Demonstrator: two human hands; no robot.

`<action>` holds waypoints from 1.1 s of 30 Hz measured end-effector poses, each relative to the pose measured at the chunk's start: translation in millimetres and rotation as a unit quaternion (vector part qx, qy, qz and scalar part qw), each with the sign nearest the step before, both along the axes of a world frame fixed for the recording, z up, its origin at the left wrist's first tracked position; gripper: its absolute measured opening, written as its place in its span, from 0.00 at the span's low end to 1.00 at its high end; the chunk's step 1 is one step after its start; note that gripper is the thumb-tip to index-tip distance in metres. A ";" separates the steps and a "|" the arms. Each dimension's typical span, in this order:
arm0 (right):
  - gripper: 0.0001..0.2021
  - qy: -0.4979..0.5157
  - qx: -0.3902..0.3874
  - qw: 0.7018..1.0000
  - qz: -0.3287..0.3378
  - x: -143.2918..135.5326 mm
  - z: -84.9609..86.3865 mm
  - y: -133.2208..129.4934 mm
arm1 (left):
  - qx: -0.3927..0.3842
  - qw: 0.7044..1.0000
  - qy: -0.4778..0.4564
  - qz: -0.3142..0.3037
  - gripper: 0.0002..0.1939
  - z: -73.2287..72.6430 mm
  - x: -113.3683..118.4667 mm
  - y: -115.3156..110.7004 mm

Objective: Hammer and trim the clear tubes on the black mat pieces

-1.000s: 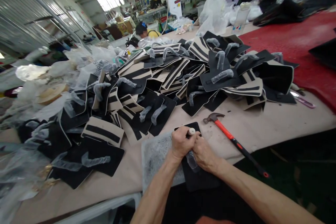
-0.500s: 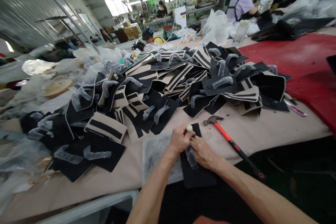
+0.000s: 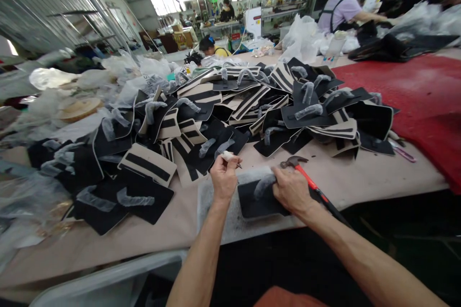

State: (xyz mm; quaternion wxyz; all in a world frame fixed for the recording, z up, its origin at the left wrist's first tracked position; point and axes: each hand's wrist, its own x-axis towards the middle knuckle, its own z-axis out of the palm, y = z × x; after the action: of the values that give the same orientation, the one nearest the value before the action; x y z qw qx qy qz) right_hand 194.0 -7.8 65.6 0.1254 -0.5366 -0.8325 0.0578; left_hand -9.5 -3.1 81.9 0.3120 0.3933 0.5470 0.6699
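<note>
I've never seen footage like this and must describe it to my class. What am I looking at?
No robot here: these are a person's bare hands. One camera, worn on the head, looks forward and down. The left hand holds a small pale-handled tool; the right hand grips a black panel with a plastic-wrapped strap, over a grey slab. On the table, a claw hammer lies beside the right hand, with a heap of similar panels beyond, some showing pale, striped sides.

Left hand (image 3: 224, 180), right hand (image 3: 292, 191) bare; forearms (image 3: 203, 244) bare; rust-orange garment (image 3: 288, 298).
</note>
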 end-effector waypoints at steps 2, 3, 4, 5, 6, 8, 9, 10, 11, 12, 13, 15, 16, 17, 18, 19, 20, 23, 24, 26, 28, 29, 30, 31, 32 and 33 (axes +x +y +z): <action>0.20 0.025 -0.028 0.997 -0.061 4.9 5.9 3.3 | -0.011 1.000 -0.009 0.017 0.16 -8.9 -1.9 -6.4; 0.21 0.046 -0.049 0.995 -0.078 6.4 5.3 2.4 | -0.019 1.000 -0.012 0.021 0.15 -12.4 -2.3 -8.2; 0.22 0.068 -0.072 0.991 -0.087 7.1 2.6 -0.2 | -0.027 0.999 -0.015 0.021 0.15 -15.6 -2.2 -9.0; 0.24 0.089 -0.095 0.987 -0.089 7.1 -1.7 -4.3 | -0.036 0.999 -0.014 0.017 0.15 -18.8 -1.6 -9.0; 0.25 0.108 -0.116 0.983 -0.090 6.3 -6.8 -9.4 | -0.045 0.999 -0.012 0.010 0.15 -22.1 -0.3 -8.4; 0.26 0.136 -0.141 0.976 -0.093 3.3 -16.7 -20.5 | -0.057 0.998 -0.006 -0.009 0.14 -29.2 4.6 -6.0; 0.25 0.146 -0.147 0.974 -0.093 1.3 -20.4 -25.6 | -0.060 0.998 -0.003 -0.022 0.13 -32.8 8.3 -4.4; 0.25 0.154 -0.149 0.973 -0.091 -0.9 -22.9 -30.1 | -0.061 0.997 0.000 -0.038 0.13 -36.4 12.5 -2.6; 0.25 0.158 -0.148 0.972 -0.090 -3.0 -24.2 -33.8 | -0.062 0.996 0.002 -0.056 0.13 -40.0 17.1 -0.5; 0.25 0.159 -0.147 0.973 -0.086 -5.1 -24.7 -36.8 | -0.062 0.995 0.003 -0.075 0.12 -43.7 21.9 2.0; 0.25 0.157 -0.147 0.973 -0.080 -7.0 -24.7 -39.1 | -0.061 0.994 0.002 -0.093 0.12 -47.5 26.6 4.8; 0.25 0.149 -0.146 0.976 -0.066 -9.8 -25.1 -42.2 | -0.054 0.991 -0.014 -0.123 0.13 -55.9 34.9 10.8; 0.24 0.144 -0.146 0.977 -0.061 -10.6 -26.1 -43.1 | -0.051 0.989 -0.030 -0.135 0.14 -60.4 38.3 13.7; 0.24 0.140 -0.146 0.978 -0.059 -11.1 -27.6 -43.7 | -0.049 0.987 -0.047 -0.146 0.15 -65.1 40.9 16.3; 0.24 0.136 -0.146 0.978 -0.057 -11.2 -29.4 -43.9 | -0.050 0.984 -0.064 -0.157 0.16 -69.7 42.9 18.3; 0.23 0.134 -0.147 0.978 -0.056 -10.9 -31.5 -43.6 | -0.052 0.981 -0.079 -0.168 0.17 -74.1 44.3 19.6; 0.23 0.132 -0.149 0.979 -0.054 -10.4 -33.5 -42.9 | -0.055 0.979 -0.090 -0.176 0.19 -78.0 45.2 20.2; 0.21 0.137 -0.162 0.976 -0.041 -7.5 -37.2 -39.1 | -0.060 0.975 -0.101 -0.188 0.20 -86.1 45.7 19.2; 0.20 0.141 -0.169 0.975 -0.036 -6.3 -37.5 -37.5 | -0.061 0.976 -0.096 -0.186 0.20 -87.5 45.6 18.6; 0.19 0.153 -0.184 0.970 -0.029 -3.9 -37.5 -34.7 | -0.064 0.978 -0.074 -0.186 0.20 -88.5 45.3 17.9; 0.18 0.166 -0.190 0.967 -0.024 -2.0 -37.5 -33.0 | -0.070 0.978 -0.048 -0.189 0.19 -88.2 45.2 18.3; 0.18 0.171 -0.188 0.967 -0.023 -1.3 -37.7 -32.5 | -0.072 0.978 -0.036 -0.192 0.19 -87.9 45.3 18.7; 0.18 0.175 -0.185 0.967 -0.021 -0.8 -38.2 -32.3 | -0.075 0.978 -0.025 -0.193 0.19 -87.5 45.5 19.1; 0.18 0.178 -0.183 0.967 -0.020 -0.7 -38.9 -32.4 | -0.077 0.978 -0.015 -0.193 0.19 -87.2 45.7 19.5; 0.18 0.180 -0.180 0.967 -0.020 -0.8 -39.5 -32.7 | -0.079 0.978 -0.006 -0.192 0.18 -87.0 46.0 19.8; 0.19 0.181 -0.179 0.967 -0.020 -1.1 -39.9 -33.1 | -0.080 0.978 0.004 -0.191 0.18 -86.8 46.3 19.9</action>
State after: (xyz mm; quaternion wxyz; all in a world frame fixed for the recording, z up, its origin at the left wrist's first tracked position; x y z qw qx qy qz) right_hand 192.9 -40.9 25.6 0.1770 -0.5472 -0.7614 0.2991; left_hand 36.8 16.8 -4.9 0.4628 0.4669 0.5144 0.5506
